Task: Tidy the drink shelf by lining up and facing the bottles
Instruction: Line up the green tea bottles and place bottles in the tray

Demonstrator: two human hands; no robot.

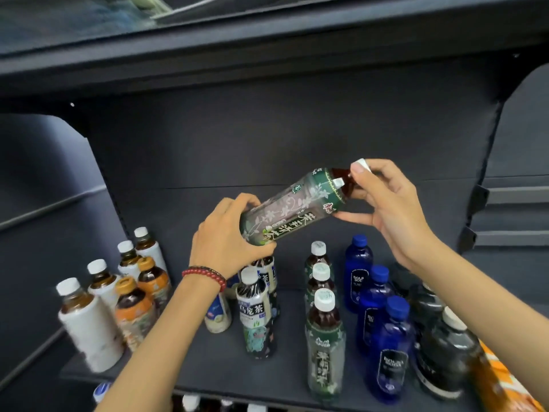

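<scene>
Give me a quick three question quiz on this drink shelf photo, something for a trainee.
1. True or false: the green tea bottle held above the shelf is upright.
2. Which hand grips that bottle's bottom end? A. left B. right C. neither
3. Fill in: ___ blue bottles stand in one row on the shelf.

Key:
1. False. It is tilted far over.
2. A, the left hand. The right hand holds the cap end.
3. Three.

A shop: dark display shelf (pixel 225 379) stocked with rows of bottled drinks (pixel 325 343) (tea, water).
</scene>
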